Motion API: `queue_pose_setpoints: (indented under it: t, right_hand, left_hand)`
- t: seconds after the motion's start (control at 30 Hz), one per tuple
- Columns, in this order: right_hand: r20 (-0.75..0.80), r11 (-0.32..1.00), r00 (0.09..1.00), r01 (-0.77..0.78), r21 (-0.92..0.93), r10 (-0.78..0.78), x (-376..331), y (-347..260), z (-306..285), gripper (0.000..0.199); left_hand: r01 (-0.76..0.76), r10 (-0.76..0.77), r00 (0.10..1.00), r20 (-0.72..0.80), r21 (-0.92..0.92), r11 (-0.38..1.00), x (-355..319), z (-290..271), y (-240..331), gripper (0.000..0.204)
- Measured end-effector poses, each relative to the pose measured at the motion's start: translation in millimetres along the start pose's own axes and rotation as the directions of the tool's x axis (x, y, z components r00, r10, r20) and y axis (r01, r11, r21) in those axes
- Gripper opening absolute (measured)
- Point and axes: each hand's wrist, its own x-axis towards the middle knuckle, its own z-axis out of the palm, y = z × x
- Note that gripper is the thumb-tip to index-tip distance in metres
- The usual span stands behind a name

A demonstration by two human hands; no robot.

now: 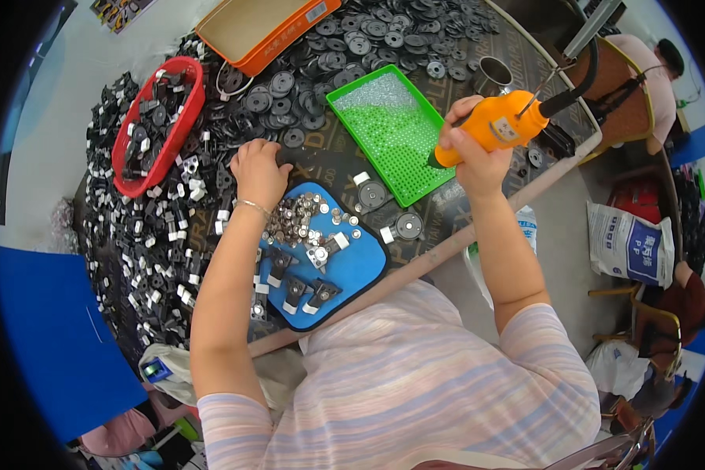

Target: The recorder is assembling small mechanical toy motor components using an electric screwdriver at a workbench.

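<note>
1. right hand [470, 149] is clenched round the orange power screwdriver [501, 125], its tip over the green screw tray [392, 133].
2. left hand [257, 174] rests on loose black discs [290, 102] beyond the blue mat [352, 266]; i cannot tell whether its fingers hold anything.
3. judging by the table: several assembled pieces [294, 286] lie on the mat, and large heaps remain unassembled.
</note>
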Motion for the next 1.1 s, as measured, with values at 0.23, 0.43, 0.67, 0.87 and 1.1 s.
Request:
queue_pose_setpoints:
  t: [0.23,0.43,0.67,0.87,1.1]
  right_hand:
    - [0.045,0.993,0.998,0.045,-0.111,-0.041,-1.3,-2.0,-7.6,0.028]
    - [-0.006,0.998,1.0,0.017,-0.066,-0.017,0.2,-3.8,-6.5,0.03]
    - [0.059,0.999,0.998,-0.03,0.024,0.029,-4.8,-36.3,-7.0,0.034]
    - [0.03,0.993,0.997,-0.068,-0.101,0.072,-29.1,-26.4,-15.1,0.033]
    - [0.075,0.635,0.803,0.522,-0.57,-0.592,-39.5,-23.9,17.4,0.053]
  left_hand:
    - [0.03,-0.061,0.989,0.134,0.225,0.974,40.3,24.7,18.2,0.04]
    - [0.169,-0.181,0.977,0.117,0.101,0.98,42.7,35.9,17.8,0.041]
    - [0.027,0.008,0.992,0.126,-0.274,0.961,26.2,5.9,23.1,0.039]
    - [0.156,0.07,0.976,0.207,-0.884,0.441,-12.6,-18.7,44.4,0.025]
    - [-0.25,0.387,0.921,-0.046,-0.832,0.496,-52.4,-70.4,66.5,0.019]
